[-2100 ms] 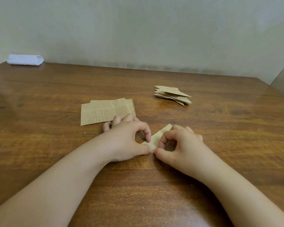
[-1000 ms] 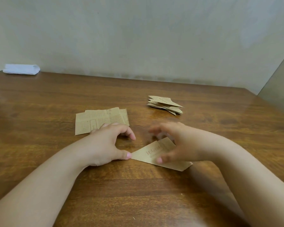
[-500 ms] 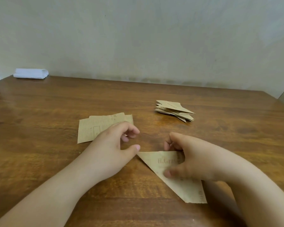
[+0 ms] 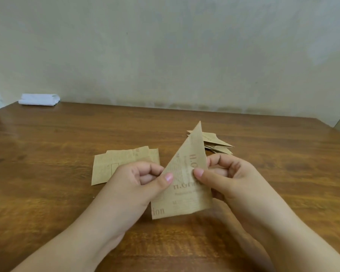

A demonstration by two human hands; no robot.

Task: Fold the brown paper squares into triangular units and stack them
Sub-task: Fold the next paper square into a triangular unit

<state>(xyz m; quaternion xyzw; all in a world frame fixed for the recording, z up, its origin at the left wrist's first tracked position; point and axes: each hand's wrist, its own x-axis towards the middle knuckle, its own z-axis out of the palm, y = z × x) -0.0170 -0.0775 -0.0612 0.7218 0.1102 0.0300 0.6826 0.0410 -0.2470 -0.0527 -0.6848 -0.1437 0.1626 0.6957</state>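
Triangle mid-fold, raised off surface, pinched by left hand and right hand fingers. Stack partly built; squares remain unfolded.

— What is seen apart from the work itself?

— A wooden table with a glossy brown grain is spread across the whole near part of the scene, and light is reflected on its left side.

— And on it?

— A folded white cloth is laid at the far left corner, right against the wall.

— How is the wall described?

— A plain pale wall is seen behind the far edge, faintly stained along its base. At the far right, a second surface is met at an angle; what it is cannot be told.
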